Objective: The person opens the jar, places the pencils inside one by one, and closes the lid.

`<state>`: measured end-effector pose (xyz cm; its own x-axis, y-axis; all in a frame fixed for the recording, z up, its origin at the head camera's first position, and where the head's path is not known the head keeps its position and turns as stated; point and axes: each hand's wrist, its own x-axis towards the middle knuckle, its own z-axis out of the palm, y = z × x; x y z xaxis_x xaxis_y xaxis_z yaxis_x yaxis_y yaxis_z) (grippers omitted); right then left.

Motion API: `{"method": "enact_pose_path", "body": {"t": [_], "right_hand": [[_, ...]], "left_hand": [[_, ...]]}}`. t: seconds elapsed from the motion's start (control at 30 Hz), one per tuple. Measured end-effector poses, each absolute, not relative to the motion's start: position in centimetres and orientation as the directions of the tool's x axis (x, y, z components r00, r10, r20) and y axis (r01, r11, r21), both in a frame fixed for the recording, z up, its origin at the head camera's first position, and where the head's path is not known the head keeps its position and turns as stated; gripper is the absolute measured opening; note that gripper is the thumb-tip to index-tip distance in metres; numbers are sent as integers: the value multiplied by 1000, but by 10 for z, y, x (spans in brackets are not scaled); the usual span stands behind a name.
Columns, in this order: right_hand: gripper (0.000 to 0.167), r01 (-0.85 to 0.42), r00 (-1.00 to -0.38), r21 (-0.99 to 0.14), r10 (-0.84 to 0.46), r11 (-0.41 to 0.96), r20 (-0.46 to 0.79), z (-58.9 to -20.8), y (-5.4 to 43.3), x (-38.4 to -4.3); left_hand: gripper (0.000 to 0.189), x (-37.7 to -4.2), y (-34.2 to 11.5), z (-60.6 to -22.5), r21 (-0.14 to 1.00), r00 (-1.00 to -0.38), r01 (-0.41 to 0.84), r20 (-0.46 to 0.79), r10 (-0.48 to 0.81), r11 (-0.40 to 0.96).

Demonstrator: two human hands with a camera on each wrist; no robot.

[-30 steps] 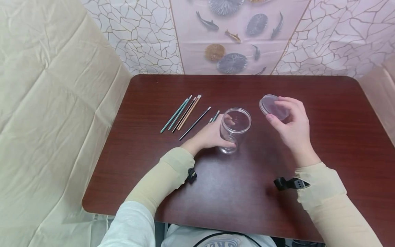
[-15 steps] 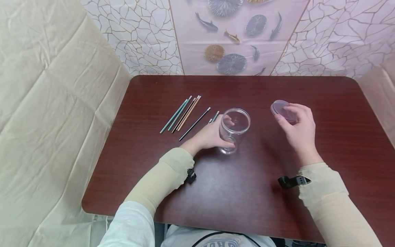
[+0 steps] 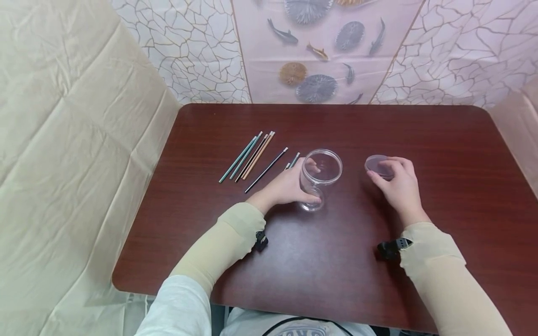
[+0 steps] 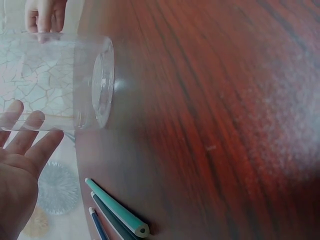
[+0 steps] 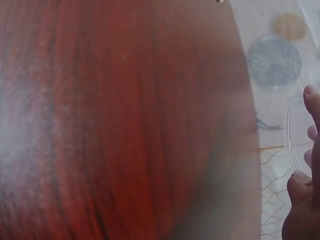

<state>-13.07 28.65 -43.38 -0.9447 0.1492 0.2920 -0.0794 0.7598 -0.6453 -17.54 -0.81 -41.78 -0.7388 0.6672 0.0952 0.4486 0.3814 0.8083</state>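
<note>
My left hand (image 3: 287,185) grips a clear plastic jar (image 3: 327,180) from its left side, thumb in front and fingers behind. The jar has no lid on, and its round mouth faces up. In the left wrist view, fingers touch the jar wall (image 4: 55,75), and its base is near the table. My right hand (image 3: 401,186) pinches a round translucent lid (image 3: 375,164) by its edges, to the right of the jar and apart from it. The lid lies nearly level, low over the table. Only part of the lid (image 5: 290,142) shows in the right wrist view.
Left of the jar lie teal pencils (image 3: 237,159), wood-coloured pencils (image 3: 259,156) and a dark pencil (image 3: 266,171). More pencils (image 3: 295,158) are partly hidden behind my left hand. The brown table (image 3: 328,275) meets a patterned cloth (image 3: 315,88) at its far edge.
My right hand first moved right with the lid, then came down and nearer, and the lid turned from tilted to nearly flat. My left hand and the jar have stayed in place.
</note>
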Motion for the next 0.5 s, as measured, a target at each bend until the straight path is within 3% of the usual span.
{"method": "enact_pose_path", "body": {"t": [0.5], "right_hand": [[39, -33, -971, -606, 118, 795, 208, -453, 293, -132]], "left_hand": [[87, -177, -10, -419, 801, -738, 449, 84, 669, 395]]}}
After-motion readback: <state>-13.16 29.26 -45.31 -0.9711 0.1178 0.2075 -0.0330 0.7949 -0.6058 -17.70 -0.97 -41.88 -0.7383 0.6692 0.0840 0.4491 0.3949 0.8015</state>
